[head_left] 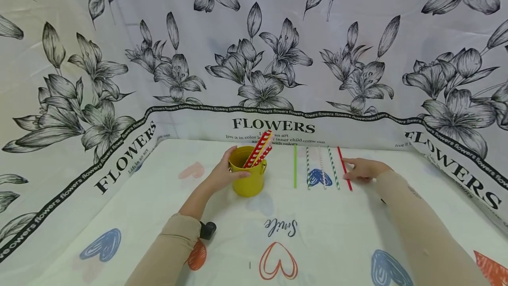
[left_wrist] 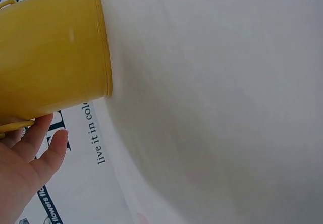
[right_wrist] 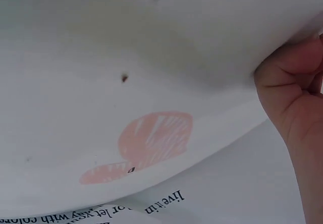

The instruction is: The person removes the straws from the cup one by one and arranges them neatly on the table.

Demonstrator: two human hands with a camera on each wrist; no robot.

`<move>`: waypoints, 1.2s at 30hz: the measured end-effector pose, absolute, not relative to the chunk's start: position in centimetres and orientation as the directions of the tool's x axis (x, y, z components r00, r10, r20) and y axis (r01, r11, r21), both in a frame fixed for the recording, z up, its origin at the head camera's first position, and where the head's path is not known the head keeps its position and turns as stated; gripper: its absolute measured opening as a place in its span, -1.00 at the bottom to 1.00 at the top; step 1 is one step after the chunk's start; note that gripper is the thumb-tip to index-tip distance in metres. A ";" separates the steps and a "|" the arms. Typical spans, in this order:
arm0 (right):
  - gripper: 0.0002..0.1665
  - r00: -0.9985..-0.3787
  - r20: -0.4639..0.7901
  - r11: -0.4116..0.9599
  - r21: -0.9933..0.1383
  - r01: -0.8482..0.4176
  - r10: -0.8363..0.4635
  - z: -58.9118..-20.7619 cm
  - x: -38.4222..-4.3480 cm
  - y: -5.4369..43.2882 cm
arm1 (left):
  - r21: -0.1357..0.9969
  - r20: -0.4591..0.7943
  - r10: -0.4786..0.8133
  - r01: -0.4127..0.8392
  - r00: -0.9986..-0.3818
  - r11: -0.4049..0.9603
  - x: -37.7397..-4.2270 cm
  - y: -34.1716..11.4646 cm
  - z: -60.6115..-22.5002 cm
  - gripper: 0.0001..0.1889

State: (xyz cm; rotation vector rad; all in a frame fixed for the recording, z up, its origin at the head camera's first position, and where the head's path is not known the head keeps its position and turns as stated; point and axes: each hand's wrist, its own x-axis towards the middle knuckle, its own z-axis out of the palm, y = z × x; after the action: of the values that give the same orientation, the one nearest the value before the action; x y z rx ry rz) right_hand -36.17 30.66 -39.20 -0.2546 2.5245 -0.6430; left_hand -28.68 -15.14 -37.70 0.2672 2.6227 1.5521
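Note:
My left hand holds a small yellow bucket at its left side, thumb across the front near the rim. In the left wrist view, fingers lie by the bucket's handle. Several striped red-and-white straws and a yellow one lean out of the bucket to the right. My right hand is at a red straw on the cloth, with fingertips against its right side at two spots. The right wrist view shows only part of that hand, its fingertips hidden.
Left of the red straw, in a row, lie a green-striped straw, a pale one, another green-striped straw and a plain green one. A white cloth with printed hearts covers the table; flower-printed fabric rises behind.

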 end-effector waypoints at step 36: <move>-0.03 -0.906 -0.284 0.783 -0.618 -0.078 -0.314 -36.8 -33.9 30.7 | 0.774 0.053 0.202 0.168 -0.978 0.610 -29.4 -14.2 -35.3 0.07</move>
State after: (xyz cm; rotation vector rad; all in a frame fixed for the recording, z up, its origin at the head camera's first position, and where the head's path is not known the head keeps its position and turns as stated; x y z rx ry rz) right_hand -33.94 30.71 -36.85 -0.2978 2.6007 -0.8781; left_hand -29.41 -14.18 -35.32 0.3198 2.7834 1.3326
